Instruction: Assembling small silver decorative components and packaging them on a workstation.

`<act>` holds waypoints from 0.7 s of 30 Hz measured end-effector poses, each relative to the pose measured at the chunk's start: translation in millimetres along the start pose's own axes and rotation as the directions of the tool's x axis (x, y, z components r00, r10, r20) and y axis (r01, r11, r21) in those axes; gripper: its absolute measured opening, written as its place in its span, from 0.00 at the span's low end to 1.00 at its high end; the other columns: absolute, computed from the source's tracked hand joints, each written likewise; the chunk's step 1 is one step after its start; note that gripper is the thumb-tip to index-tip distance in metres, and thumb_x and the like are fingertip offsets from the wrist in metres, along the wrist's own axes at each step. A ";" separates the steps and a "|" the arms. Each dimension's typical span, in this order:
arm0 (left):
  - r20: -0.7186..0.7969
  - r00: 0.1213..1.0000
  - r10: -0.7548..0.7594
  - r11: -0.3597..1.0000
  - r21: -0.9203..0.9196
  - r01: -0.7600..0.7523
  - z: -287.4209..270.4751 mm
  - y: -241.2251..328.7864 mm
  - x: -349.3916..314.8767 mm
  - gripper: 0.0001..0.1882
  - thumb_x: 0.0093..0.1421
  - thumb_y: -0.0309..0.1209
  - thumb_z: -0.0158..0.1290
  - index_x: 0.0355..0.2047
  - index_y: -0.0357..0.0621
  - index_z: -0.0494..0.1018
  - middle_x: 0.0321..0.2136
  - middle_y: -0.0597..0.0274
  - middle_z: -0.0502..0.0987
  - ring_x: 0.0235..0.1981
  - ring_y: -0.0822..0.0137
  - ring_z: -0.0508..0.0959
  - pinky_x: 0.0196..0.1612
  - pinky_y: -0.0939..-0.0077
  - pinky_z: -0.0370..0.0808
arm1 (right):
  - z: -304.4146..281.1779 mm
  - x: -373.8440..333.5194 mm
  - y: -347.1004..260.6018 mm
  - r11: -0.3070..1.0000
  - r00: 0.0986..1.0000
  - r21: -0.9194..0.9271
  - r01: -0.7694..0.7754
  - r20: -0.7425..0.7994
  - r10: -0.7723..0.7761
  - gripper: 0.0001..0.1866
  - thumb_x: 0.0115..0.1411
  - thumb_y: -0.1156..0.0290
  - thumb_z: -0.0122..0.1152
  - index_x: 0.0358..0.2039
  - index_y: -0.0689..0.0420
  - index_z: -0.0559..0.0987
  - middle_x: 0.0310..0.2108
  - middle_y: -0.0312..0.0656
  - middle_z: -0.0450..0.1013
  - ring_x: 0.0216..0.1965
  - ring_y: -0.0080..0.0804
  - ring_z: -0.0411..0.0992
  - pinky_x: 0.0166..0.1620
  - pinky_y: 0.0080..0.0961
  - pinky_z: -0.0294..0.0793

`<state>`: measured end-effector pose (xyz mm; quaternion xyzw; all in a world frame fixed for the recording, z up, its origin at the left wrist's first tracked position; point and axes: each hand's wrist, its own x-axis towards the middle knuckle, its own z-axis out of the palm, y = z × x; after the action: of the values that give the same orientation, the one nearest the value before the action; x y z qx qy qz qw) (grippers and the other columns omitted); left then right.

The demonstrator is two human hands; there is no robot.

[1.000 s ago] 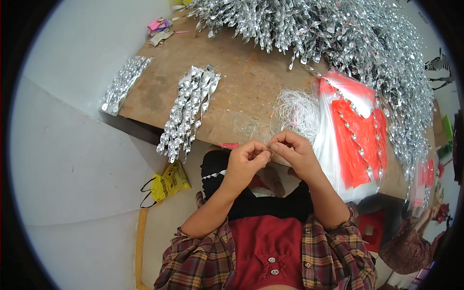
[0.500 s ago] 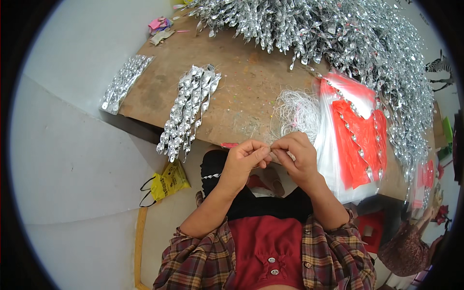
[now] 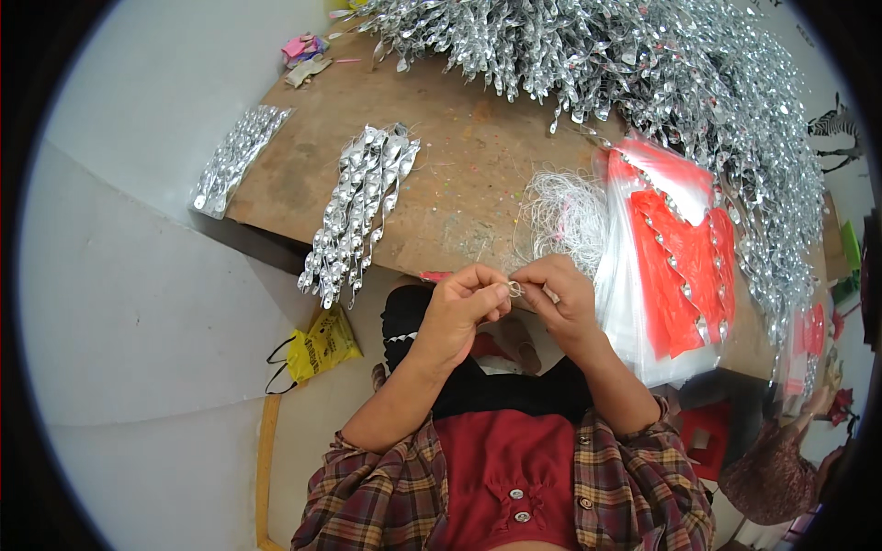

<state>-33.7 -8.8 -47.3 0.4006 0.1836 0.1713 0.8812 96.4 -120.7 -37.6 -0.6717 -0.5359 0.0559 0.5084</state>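
Note:
Between my two hands, just off the table's front edge, shows a small loop of white string (image 3: 515, 289). My left hand (image 3: 467, 308) pinches it between thumb and forefinger. My right hand (image 3: 562, 298) is closed on the other side of the loop, its fingertips nearly meeting the left ones. Just beyond my right hand lies a loose tangle of white string (image 3: 568, 213). Left of my hands, a bundle of twisted silver strips (image 3: 363, 202) hangs partly over the edge.
A large heap of silver twisted strips (image 3: 588, 55) covers the far right of the brown table (image 3: 459, 174). Clear plastic bags with a red sheet (image 3: 675, 275) lie at right. More silver strips (image 3: 241, 158) rest at the left edge. A yellow bag (image 3: 323, 349) stands below.
The small loop of string has come into sight between my fingertips. My right hand has shifted slightly. The things on the table stay where they were.

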 end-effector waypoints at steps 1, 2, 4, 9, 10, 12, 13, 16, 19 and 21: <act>-0.002 1.000 0.002 1.000 0.001 -0.002 -0.4 -0.2 -0.4 0.05 0.56 0.28 0.55 0.31 0.40 0.72 0.24 0.66 0.75 0.24 0.79 0.72 0.31 0.87 0.69 | -0.1 0.6 -2.4 1.000 1.000 0.002 0.001 0.001 -0.001 0.08 0.48 0.77 0.62 0.31 0.55 0.78 0.27 0.37 0.73 0.30 0.34 0.69 0.36 0.27 0.65; -0.013 1.000 0.011 1.000 0.007 -0.011 -1.0 -0.9 -0.6 0.05 0.56 0.28 0.54 0.31 0.40 0.72 0.24 0.66 0.75 0.24 0.80 0.72 0.30 0.87 0.68 | -1.0 1.4 -5.8 0.999 1.000 -0.022 0.027 0.006 -0.027 0.08 0.48 0.79 0.61 0.31 0.56 0.78 0.27 0.38 0.73 0.31 0.34 0.69 0.36 0.26 0.66; -0.023 1.000 0.021 1.000 0.013 -0.020 -0.6 -1.7 -0.3 0.05 0.56 0.28 0.54 0.31 0.40 0.72 0.24 0.66 0.75 0.24 0.80 0.71 0.30 0.87 0.68 | -1.9 1.6 -7.8 0.997 0.999 -0.048 0.054 0.012 -0.053 0.08 0.48 0.81 0.61 0.31 0.57 0.78 0.28 0.38 0.73 0.32 0.34 0.69 0.37 0.26 0.67; -0.070 0.990 0.126 0.968 0.226 -0.108 0.6 -5.9 0.9 0.05 0.56 0.28 0.54 0.31 0.40 0.73 0.25 0.67 0.75 0.24 0.80 0.71 0.29 0.88 0.67 | -3.3 2.4 -9.9 0.988 0.993 -0.104 0.118 0.000 -0.118 0.09 0.47 0.81 0.61 0.30 0.56 0.78 0.29 0.37 0.74 0.31 0.33 0.69 0.37 0.26 0.65; -0.069 0.990 0.126 0.968 0.226 -0.107 1.6 -6.4 0.8 0.05 0.56 0.28 0.54 0.31 0.40 0.73 0.25 0.67 0.75 0.24 0.80 0.71 0.29 0.88 0.67 | -3.3 2.3 -9.2 0.988 0.993 -0.105 0.117 0.000 -0.118 0.09 0.47 0.81 0.61 0.30 0.56 0.78 0.29 0.37 0.74 0.31 0.33 0.69 0.37 0.26 0.65; -0.039 0.981 0.190 0.926 0.339 -0.166 3.7 -6.4 0.2 0.04 0.58 0.27 0.53 0.32 0.39 0.73 0.22 0.69 0.73 0.23 0.83 0.68 0.27 0.89 0.65 | -2.8 1.7 -6.4 0.982 0.989 -0.116 0.146 -0.015 -0.149 0.08 0.47 0.80 0.61 0.30 0.57 0.77 0.28 0.37 0.73 0.31 0.34 0.68 0.37 0.26 0.65; -0.039 0.981 0.189 0.926 0.339 -0.165 4.5 -5.9 -0.1 0.04 0.58 0.27 0.53 0.32 0.39 0.73 0.22 0.69 0.73 0.23 0.83 0.68 0.27 0.89 0.65 | -3.5 1.2 -5.1 0.982 0.989 -0.116 0.146 -0.015 -0.149 0.08 0.47 0.80 0.61 0.30 0.57 0.77 0.28 0.37 0.73 0.31 0.34 0.68 0.37 0.26 0.65; -0.025 0.988 0.155 0.937 0.320 -0.139 6.2 -3.9 -0.8 0.05 0.58 0.27 0.52 0.32 0.39 0.73 0.22 0.70 0.72 0.22 0.83 0.68 0.27 0.90 0.65 | -7.2 -1.3 -0.9 0.991 0.996 -0.102 0.084 0.023 -0.082 0.04 0.51 0.78 0.59 0.30 0.58 0.76 0.28 0.37 0.72 0.30 0.30 0.68 0.37 0.24 0.65; -0.037 0.995 0.093 0.962 0.260 -0.080 5.1 -0.2 -2.2 0.07 0.57 0.28 0.54 0.34 0.38 0.74 0.22 0.68 0.74 0.23 0.81 0.70 0.26 0.89 0.64 | -11.3 -3.2 1.8 0.932 0.970 0.276 -0.235 0.001 0.244 0.03 0.57 0.76 0.56 0.32 0.60 0.74 0.29 0.36 0.70 0.30 0.23 0.67 0.35 0.19 0.66; -0.022 0.998 0.060 0.956 0.288 -0.051 5.8 3.3 -3.3 0.08 0.57 0.28 0.53 0.36 0.37 0.75 0.21 0.69 0.73 0.22 0.82 0.69 0.24 0.90 0.63 | -15.7 -0.6 4.2 0.812 0.934 0.475 -0.339 0.066 0.351 0.04 0.60 0.75 0.53 0.34 0.61 0.73 0.31 0.36 0.69 0.30 0.18 0.65 0.35 0.15 0.66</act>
<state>-34.4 -11.9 -40.7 0.5267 0.2087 0.1735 0.8055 108.7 -130.6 -33.5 -0.6113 -0.3683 0.2696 0.6465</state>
